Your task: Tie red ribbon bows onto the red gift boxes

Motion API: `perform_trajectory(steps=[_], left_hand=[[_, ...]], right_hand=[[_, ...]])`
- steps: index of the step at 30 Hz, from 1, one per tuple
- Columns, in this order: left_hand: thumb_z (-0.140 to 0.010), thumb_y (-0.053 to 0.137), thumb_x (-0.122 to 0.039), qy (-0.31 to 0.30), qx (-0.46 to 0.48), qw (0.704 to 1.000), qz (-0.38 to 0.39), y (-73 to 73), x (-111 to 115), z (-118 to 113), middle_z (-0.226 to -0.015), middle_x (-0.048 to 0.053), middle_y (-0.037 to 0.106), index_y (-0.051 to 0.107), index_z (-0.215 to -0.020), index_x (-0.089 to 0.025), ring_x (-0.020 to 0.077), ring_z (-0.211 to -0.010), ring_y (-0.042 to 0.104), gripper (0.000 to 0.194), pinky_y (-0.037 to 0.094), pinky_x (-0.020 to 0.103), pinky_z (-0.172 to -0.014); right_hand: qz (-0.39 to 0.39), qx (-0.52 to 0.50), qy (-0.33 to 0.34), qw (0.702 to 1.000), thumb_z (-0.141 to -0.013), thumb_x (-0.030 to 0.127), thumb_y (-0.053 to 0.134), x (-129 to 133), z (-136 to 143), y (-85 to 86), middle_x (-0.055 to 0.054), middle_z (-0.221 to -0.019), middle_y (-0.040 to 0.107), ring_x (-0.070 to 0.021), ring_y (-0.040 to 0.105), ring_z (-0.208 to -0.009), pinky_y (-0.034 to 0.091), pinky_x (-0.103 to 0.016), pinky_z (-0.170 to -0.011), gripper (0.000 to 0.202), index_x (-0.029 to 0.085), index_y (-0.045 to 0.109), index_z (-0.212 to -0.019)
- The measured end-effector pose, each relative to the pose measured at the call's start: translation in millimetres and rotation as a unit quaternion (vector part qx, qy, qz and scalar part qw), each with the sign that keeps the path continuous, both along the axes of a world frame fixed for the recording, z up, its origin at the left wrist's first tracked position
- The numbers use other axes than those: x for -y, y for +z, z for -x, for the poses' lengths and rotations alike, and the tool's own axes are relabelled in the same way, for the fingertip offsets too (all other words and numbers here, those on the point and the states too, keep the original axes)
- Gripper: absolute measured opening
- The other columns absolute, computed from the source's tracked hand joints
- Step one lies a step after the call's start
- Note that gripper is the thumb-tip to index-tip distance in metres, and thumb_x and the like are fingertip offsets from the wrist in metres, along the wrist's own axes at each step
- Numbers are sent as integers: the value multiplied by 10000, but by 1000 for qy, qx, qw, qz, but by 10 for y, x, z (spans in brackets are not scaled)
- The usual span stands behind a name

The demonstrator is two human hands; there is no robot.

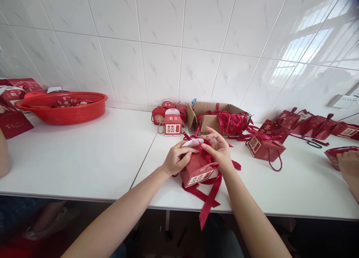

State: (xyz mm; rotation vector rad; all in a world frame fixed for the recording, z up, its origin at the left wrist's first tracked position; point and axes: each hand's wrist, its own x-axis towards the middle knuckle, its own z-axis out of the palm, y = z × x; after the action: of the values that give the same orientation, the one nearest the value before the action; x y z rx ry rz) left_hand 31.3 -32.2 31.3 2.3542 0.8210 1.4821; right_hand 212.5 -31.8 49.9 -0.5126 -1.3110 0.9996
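Note:
A red gift box (193,168) with white-and-red character panels stands on the white table in front of me. At its far left side, my left hand (179,159) is closed, its fingers holding the upraised flap (193,142), whose pale inner face shows. My right hand (219,150) pinches a thin piece of red ribbon at that flap between thumb and finger, its other fingers raised. Long ends of the red ribbon (209,202) trail around the box, and one hangs past the table's front edge. The exact grip at the flap is partly hidden.
Behind the box, an open cardboard carton (209,122) holds a tangle of red ribbons. Finished-looking boxes (172,124) stand left of it, more (266,147) to the right. A red plastic basin (75,114) sits far left. Another person's hand (349,166) is at the right edge.

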Motion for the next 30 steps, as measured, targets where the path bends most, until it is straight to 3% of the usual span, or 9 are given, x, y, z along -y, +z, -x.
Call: perform_trajectory(steps=[16, 24, 30], left_hand=[[-872, 426, -279, 0, -9, 1000, 5, 33, 27, -21, -823, 68, 574, 735, -903, -182, 171, -751, 546, 326, 470, 293, -678], [-870, 436, -261, -2, -14, 1000, -12, 57, 57, -45, -812, 69, 564, 731, -904, -169, 161, -722, 538, 311, 464, 283, -657], [-862, 442, -271, -2, -22, 1000, -8, 68, 67, -44, -827, 78, 564, 732, -908, -164, 170, -739, 549, 312, 466, 291, -669]], right_hand=[[7, 9, -36, 999, -641, 197, 791, -48, -2, -13, -66, -1330, 478, -171, 619, -982, 557, -286, -769, 248, 218, 641, -837], [-92, 93, -117, 984, -745, 201, 713, -61, -34, -42, -53, -1208, 584, -196, 603, -1034, 577, -286, -715, 202, 272, 704, -933], [-120, 121, -149, 974, -737, 184, 721, -61, -33, -15, -36, -1129, 628, -166, 636, -918, 557, -259, -657, 220, 293, 718, -927]])
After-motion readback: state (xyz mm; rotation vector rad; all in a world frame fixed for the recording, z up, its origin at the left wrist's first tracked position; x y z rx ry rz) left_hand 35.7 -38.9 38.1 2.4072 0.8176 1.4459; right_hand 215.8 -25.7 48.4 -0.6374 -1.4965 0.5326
